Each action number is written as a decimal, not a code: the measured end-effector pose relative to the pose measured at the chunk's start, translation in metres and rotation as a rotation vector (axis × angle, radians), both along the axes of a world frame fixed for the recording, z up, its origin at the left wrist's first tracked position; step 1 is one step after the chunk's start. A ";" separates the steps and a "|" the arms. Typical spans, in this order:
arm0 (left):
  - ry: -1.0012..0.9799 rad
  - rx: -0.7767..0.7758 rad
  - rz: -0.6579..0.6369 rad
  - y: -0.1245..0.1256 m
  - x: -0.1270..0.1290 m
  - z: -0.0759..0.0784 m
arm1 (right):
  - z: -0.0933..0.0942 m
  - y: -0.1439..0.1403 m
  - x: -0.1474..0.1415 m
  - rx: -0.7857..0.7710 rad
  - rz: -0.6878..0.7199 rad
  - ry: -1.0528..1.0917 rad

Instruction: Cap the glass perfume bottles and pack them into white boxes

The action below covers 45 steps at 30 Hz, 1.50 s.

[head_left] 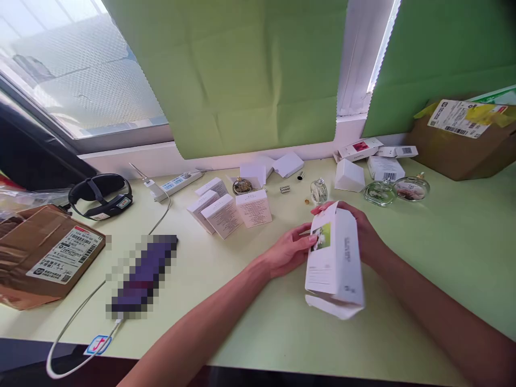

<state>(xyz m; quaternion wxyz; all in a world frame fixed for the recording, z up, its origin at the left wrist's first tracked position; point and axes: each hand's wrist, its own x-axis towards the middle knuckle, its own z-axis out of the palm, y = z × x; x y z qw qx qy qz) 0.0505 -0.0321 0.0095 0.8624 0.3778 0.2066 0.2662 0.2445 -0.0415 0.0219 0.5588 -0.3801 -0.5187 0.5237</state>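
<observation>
A white carton (pixel 334 269) with a green flower picture is held up above the table between both hands. My left hand (pixel 287 251) grips its left side, the thumb lying over the picture. Behind the carton my right hand (pixel 367 236) is closed round its right side, with some fingers hidden. The carton's near end has a flap hanging loose. Just beyond my hands stands a clear glass perfume bottle (pixel 319 191), with a small gold-coloured ring (pixel 307 202) beside it. Two flat round perfume bottles, one greenish (pixel 380 193) and one pinkish (pixel 411 189), lie to the right.
Folded printed cards (pixel 253 208) and a dark round bottle (pixel 242 186) are left of centre. Silver caps (pixel 285 189) lie behind. White boxes (pixel 350 175) line the back. A power strip (pixel 177 185), headset (pixel 100 196), blurred phone (pixel 145 274) and brown carton (pixel 44 258) occupy the left.
</observation>
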 end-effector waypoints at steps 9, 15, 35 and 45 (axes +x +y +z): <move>0.056 0.053 0.198 -0.001 0.004 0.005 | 0.003 0.001 0.008 -0.073 -0.039 -0.034; 0.114 0.071 0.671 0.014 0.001 0.001 | 0.006 0.000 0.023 -0.100 0.068 -0.256; 0.225 0.282 0.550 0.008 -0.002 0.000 | -0.004 -0.013 0.010 -0.107 0.399 -0.446; 0.232 0.544 0.425 -0.004 0.001 0.003 | 0.007 -0.009 0.021 -0.081 0.192 -0.320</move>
